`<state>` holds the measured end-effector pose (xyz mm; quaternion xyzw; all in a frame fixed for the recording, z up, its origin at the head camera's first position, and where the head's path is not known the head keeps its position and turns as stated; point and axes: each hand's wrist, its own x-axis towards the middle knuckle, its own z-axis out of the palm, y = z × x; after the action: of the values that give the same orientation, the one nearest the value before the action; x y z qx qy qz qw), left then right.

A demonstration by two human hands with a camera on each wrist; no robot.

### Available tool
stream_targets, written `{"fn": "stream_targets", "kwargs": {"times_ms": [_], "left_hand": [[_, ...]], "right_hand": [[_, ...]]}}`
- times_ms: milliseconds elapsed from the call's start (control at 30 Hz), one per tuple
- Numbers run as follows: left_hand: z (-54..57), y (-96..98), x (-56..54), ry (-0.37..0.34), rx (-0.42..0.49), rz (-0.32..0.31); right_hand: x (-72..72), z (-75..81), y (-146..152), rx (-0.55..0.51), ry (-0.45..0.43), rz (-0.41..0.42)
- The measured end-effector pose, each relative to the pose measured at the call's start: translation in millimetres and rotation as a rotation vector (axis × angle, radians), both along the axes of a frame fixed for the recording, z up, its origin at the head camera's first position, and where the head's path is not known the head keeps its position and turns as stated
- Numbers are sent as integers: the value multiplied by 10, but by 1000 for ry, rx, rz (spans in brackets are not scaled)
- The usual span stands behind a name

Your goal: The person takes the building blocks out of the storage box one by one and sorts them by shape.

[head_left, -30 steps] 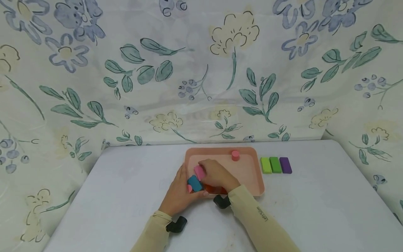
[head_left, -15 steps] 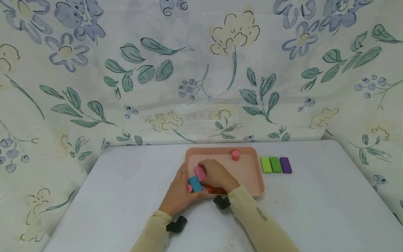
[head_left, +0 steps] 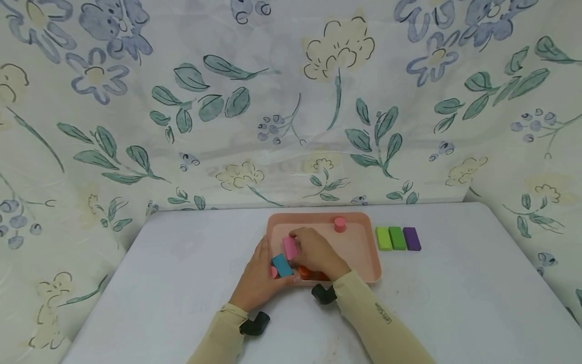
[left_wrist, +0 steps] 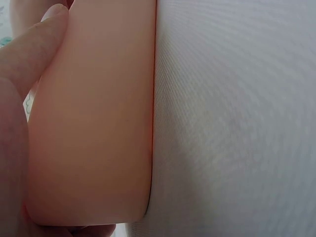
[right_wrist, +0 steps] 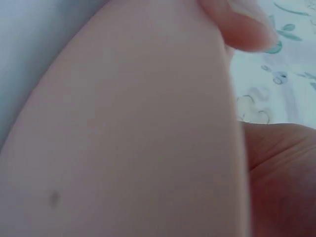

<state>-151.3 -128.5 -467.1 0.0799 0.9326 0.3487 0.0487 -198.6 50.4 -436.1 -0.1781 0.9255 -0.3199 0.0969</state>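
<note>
A shallow pink tray [head_left: 354, 258] stands on the white table. My left hand [head_left: 258, 278] holds its near left corner, fingers along the left side and thumb at the front rim; the left wrist view shows the thumb [left_wrist: 37, 54] against the front wall. Inside, my right hand [head_left: 316, 253] pinches a pink rectangular block [head_left: 290, 248]. A blue block [head_left: 282, 265] lies tilted beside it, near the left thumb. A small pink piece [head_left: 274, 272] shows between the blue block and the left hand. Orange-red pieces [head_left: 303, 273] lie partly hidden under the right wrist.
A short pink-red cylinder [head_left: 339, 224] stands at the tray's far right. Beyond the tray's right side lie a yellow-green block [head_left: 384, 238], a green block [head_left: 397, 238] and a purple block [head_left: 412, 238] in a row. A floral cloth [head_left: 291, 167] hangs behind the table.
My right hand has shifted slightly right with the pink block. The blue block has turned a little in place, and more of an orange-red piece shows. My left hand has stayed put.
</note>
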Motion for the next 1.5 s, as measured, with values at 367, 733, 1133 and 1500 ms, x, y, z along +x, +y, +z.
{"fn": "stream_targets", "kwargs": {"times_ms": [367, 733, 1133, 1500], "left_hand": [[16, 12, -1, -11, -23, 5], [18, 18, 15, 5, -15, 4], [-2, 13, 13, -3, -2, 14], [-7, 4, 10, -2, -2, 5]], "right_hand": [[45, 36, 98, 19, 65, -22], [89, 91, 196, 37, 37, -107], [167, 133, 307, 38, -7, -162], [227, 127, 451, -19, 42, -163]]}}
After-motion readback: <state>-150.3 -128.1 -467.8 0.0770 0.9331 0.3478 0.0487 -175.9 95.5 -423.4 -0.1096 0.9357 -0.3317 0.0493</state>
